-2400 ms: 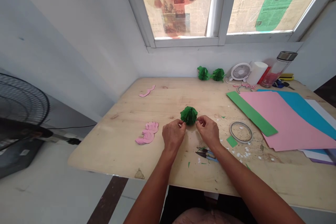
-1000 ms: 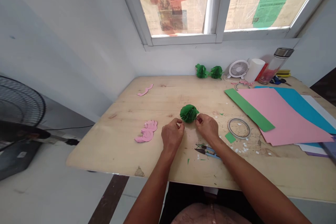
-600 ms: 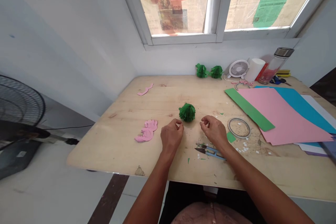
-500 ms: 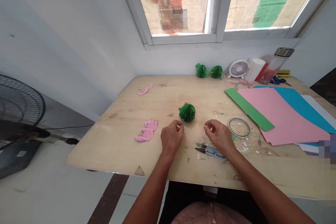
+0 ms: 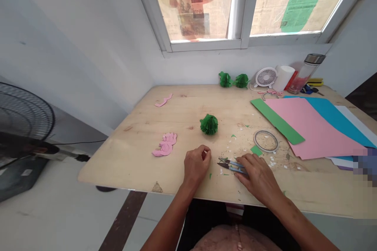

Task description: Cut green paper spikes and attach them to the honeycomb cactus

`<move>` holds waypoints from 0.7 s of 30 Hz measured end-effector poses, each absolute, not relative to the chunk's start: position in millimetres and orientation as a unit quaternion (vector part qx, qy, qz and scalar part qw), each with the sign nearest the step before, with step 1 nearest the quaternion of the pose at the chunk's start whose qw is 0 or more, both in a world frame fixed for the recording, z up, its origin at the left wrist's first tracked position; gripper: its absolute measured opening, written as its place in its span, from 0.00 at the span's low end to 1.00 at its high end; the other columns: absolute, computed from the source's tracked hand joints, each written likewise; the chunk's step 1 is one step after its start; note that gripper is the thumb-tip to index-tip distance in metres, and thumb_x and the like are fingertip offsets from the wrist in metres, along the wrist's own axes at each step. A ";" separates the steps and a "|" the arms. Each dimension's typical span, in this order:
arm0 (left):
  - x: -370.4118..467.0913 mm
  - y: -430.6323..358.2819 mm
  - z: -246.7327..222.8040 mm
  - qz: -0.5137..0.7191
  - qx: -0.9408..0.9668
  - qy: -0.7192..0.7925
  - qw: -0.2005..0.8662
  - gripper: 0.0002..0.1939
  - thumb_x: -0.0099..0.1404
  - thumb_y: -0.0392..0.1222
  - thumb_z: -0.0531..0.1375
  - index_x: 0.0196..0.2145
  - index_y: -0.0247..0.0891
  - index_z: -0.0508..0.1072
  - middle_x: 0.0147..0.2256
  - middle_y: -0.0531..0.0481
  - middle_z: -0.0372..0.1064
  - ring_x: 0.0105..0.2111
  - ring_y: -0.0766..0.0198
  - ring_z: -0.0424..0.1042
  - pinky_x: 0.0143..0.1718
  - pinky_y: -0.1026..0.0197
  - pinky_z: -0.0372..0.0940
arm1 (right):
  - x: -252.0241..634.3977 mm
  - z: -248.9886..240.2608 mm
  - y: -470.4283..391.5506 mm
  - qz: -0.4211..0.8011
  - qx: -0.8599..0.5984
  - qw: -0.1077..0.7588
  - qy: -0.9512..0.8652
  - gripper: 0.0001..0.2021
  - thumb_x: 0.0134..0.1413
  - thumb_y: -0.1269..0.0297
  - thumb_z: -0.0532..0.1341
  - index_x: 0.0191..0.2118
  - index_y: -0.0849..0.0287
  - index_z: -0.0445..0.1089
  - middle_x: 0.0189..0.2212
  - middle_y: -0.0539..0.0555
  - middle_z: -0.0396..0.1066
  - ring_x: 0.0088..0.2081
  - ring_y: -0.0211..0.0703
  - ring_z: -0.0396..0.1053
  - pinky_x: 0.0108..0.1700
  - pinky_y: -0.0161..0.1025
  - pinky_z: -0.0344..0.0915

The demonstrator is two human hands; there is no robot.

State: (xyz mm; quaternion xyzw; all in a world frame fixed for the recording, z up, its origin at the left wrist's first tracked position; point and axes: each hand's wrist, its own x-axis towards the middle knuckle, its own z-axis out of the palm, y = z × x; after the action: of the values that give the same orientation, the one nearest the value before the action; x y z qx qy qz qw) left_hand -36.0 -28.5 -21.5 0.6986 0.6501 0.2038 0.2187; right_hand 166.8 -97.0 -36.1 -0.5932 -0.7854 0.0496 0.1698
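Observation:
My right hand (image 5: 255,174) has its fingers and thumb around the blue handles of the thread snips (image 5: 232,165), which lie on the table with their dark blades pointing left. My left hand (image 5: 198,164) rests near the table's front, thumb and index finger pinched together; what they hold, if anything, is too small to make out. Just beyond it sits a green folded-paper ball (image 5: 209,124) with fanned layers. A small green paper square (image 5: 256,150) and a roll of tape (image 5: 266,141) lie past my right hand.
Stacked pink wavy paper cutouts (image 5: 165,146) lie left on the wooden table (image 5: 123,164). Pink, blue and green sheets (image 5: 312,125) cover the right side. Two green paper pieces (image 5: 233,80), a small white fan (image 5: 266,77) and a glass bottle (image 5: 306,73) stand by the wall.
My right hand has come down and closed on the snips' handles, uncovering the green square. My left hand has drawn slightly back and right, away from the green paper ball.

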 end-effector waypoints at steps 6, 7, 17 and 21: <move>-39.7 -36.9 -21.9 0.207 0.702 0.647 0.213 0.08 0.60 0.38 0.55 0.31 0.41 0.75 0.25 0.52 0.74 0.26 0.65 0.71 0.30 0.65 0.58 | 163.9 -39.0 -93.1 0.017 -0.604 0.142 -0.784 0.09 0.54 0.69 0.60 0.42 0.57 0.69 0.36 0.58 0.70 0.41 0.54 0.65 0.40 0.45 0.58; -40.5 -38.0 -22.5 0.208 0.702 0.647 0.211 0.08 0.60 0.38 0.55 0.31 0.41 0.75 0.25 0.52 0.73 0.26 0.66 0.70 0.29 0.65 0.58 | 164.1 -38.7 -92.0 0.021 -0.604 0.139 -0.785 0.08 0.53 0.70 0.60 0.41 0.57 0.69 0.35 0.57 0.70 0.41 0.53 0.65 0.40 0.45 0.58; -46.7 -44.3 -26.8 0.212 0.688 0.655 0.229 0.08 0.60 0.38 0.55 0.30 0.40 0.75 0.25 0.52 0.74 0.26 0.66 0.70 0.29 0.65 0.58 | 165.3 -26.3 -75.7 0.090 -0.595 0.087 -0.794 0.04 0.49 0.71 0.60 0.33 0.58 0.68 0.32 0.54 0.71 0.38 0.51 0.68 0.38 0.42 0.57; -50.7 -46.4 -29.2 0.233 0.680 0.650 0.245 0.08 0.60 0.38 0.55 0.29 0.40 0.75 0.24 0.53 0.73 0.25 0.67 0.70 0.29 0.66 0.58 | 164.2 -23.8 -77.4 0.093 -0.603 0.092 -0.787 0.05 0.48 0.71 0.60 0.33 0.58 0.68 0.31 0.55 0.71 0.36 0.50 0.68 0.38 0.42 0.58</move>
State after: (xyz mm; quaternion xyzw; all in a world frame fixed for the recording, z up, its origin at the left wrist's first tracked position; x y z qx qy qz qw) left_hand -50.7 -46.4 -29.2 0.6804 0.6505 0.2326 0.2445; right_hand 164.2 -77.4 -23.8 -0.6025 -0.7873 0.0931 0.0920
